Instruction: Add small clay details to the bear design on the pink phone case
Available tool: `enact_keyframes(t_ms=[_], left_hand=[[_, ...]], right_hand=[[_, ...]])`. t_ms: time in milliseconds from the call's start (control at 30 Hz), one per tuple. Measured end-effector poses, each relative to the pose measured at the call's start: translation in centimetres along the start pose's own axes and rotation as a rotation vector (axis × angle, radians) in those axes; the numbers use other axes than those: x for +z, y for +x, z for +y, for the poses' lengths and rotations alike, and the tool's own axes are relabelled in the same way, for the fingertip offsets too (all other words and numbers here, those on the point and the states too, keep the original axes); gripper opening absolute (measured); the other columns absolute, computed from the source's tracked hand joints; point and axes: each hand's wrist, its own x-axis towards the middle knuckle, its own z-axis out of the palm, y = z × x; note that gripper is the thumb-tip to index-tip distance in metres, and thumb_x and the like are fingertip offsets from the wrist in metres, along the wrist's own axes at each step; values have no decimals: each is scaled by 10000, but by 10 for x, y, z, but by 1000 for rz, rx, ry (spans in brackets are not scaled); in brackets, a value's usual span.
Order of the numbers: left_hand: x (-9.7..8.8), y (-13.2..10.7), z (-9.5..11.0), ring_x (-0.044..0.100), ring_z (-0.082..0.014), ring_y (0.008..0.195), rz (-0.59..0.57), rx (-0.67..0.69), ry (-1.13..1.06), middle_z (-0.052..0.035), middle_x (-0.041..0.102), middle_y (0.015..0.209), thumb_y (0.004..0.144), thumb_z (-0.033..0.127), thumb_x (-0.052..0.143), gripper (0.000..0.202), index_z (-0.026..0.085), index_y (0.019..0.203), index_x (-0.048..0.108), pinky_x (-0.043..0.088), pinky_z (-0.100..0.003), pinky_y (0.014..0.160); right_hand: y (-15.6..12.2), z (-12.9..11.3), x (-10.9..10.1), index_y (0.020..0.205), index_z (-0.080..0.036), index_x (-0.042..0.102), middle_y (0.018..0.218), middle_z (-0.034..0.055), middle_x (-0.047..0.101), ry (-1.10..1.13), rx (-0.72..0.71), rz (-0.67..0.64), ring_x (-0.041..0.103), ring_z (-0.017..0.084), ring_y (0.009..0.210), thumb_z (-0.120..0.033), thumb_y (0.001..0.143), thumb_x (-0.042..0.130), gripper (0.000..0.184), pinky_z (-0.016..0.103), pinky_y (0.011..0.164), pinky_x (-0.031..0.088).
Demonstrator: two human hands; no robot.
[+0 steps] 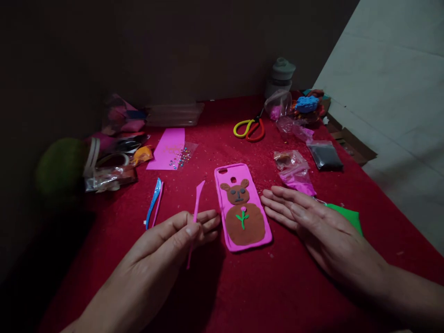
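Note:
A pink phone case (257,196) lies flat on the red cloth between my hands. On it is a brown clay bear (236,230) with grey eyes, nose and mouth, and a pink flower with a green stem (243,221) on its belly. My left hand (176,238) pinches a thin pink modelling tool (197,202) between thumb and forefinger, blade end up, left of the case. Flat, with fingers stretched out, my right hand (308,219) rests beside the case's right edge and holds nothing. Whether its fingertips touch the case I cannot tell.
Left lie a blue modelling tool (153,203), a pink card (165,155) and a packet of gems (182,157). Scissors (255,130) and a bottle (280,76) are behind. Bagged black clay (325,155), pink clay (300,181) and a green packet (348,217) sit right.

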Motion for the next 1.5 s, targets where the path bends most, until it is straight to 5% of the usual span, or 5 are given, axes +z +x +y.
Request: enact_keyframes(t_ms=[367, 1033, 1500], left_hand=[[2, 4, 1, 636, -268, 1142, -73, 71, 88, -86, 707, 1195, 863, 308, 649, 211, 181, 997, 751, 529, -286, 968], [1, 15, 0, 692, -285, 1032, -89, 159, 3, -82, 764, 1028, 825, 268, 701, 92, 178, 824, 720, 518, -422, 975], [-1, 21, 1, 690, -252, 1028, -75, 177, 200, -77, 740, 1105, 879, 309, 636, 150, 180, 880, 711, 507, -377, 980]], right_hand=[[8, 5, -1, 1192, -230, 586, 1345, 96, 576, 54, -43, -45, 532, 243, 1261, -401, 922, 609, 321, 468, 1121, 382], [19, 7, 0, 1245, -209, 522, 1355, 123, 548, -92, -131, -64, 532, 253, 1253, -471, 922, 579, 420, 477, 1110, 389], [15, 8, -3, 1362, -271, 424, 1427, 87, 474, -415, -197, -97, 481, 236, 1297, -458, 987, 457, 420, 476, 1118, 359]])
